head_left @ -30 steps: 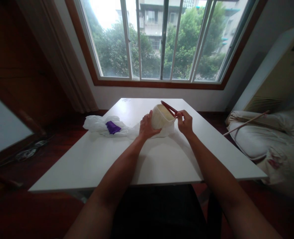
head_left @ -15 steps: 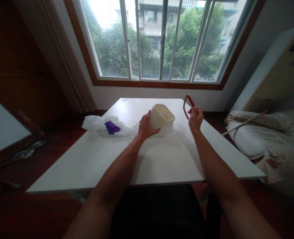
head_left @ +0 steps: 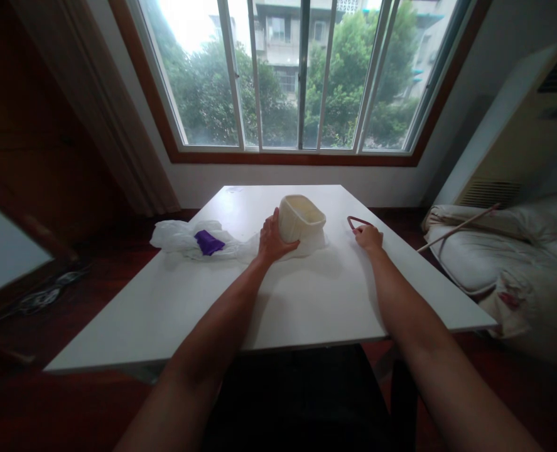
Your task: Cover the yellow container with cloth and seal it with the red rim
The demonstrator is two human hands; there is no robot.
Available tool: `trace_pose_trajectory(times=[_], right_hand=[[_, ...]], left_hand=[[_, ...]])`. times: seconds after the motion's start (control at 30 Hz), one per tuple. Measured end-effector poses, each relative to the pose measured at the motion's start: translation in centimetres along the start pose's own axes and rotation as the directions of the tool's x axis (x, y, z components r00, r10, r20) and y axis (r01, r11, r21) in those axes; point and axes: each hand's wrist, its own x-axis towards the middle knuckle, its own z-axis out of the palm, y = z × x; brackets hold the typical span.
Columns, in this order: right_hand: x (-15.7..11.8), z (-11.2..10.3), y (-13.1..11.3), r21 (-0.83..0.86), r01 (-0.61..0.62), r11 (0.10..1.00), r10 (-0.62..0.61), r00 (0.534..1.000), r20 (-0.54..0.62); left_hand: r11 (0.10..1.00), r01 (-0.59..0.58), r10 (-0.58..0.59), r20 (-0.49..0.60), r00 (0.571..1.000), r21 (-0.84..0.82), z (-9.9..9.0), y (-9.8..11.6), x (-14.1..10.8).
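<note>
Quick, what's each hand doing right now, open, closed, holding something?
Left hand: holding the cream container by its side, spread wide.
Right hand: closed, holding the red-brown frame.

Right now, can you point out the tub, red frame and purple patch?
Tub [head_left: 297, 228]: head view, outer wall below the rim.
Red frame [head_left: 360, 220]: head view, its far edge.
Purple patch [head_left: 209, 242]: head view, its middle.
</note>
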Motion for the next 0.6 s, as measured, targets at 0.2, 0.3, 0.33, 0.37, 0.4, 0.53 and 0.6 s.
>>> trace_pose_trajectory(times=[0.2,0.3,0.33,0.37,0.4,0.53,0.6], right_hand=[[0.1,0.9,1.1,-0.070,-0.079,0.994,0.082,0.996,0.044],[0.2,1.0,1.3,-0.081,-0.125,0.989,0.127,0.992,0.021],[0.2,0.9,1.1,-0.073,-0.124,0.990,0.124,0.992,0.002],[0.2,0.8,0.9,-0.055,-0.114,0.992,0.113,0.993,-0.017],[0.2,0.5,0.4,-0.021,-0.098,0.995,0.097,0.995,-0.032],[-0.5,-0.5,-2.8,0.327,0.060,0.943,-0.054,0.998,-0.028],[-1.3,-0.8,-4.8,0.538,0.151,0.829,-0.156,0.987,-0.036]], left_hand=[[1.000,-0.013,0.012,0.007,1.000,0.020,0.0,0.4,-0.2],[0.999,-0.008,0.007,0.020,1.000,0.044,-0.1,0.8,-0.3],[0.999,-0.003,0.002,0.028,1.000,0.045,-0.2,0.9,-0.3],[0.999,0.004,-0.005,0.035,0.999,0.042,-0.2,0.9,-0.3],[0.999,0.013,-0.015,0.038,0.999,0.036,-0.2,1.0,-0.3],[0.999,0.034,-0.034,0.027,0.999,-0.006,0.0,0.8,-0.2],[1.000,0.008,-0.007,0.016,1.000,-0.021,0.1,0.6,-0.2]])
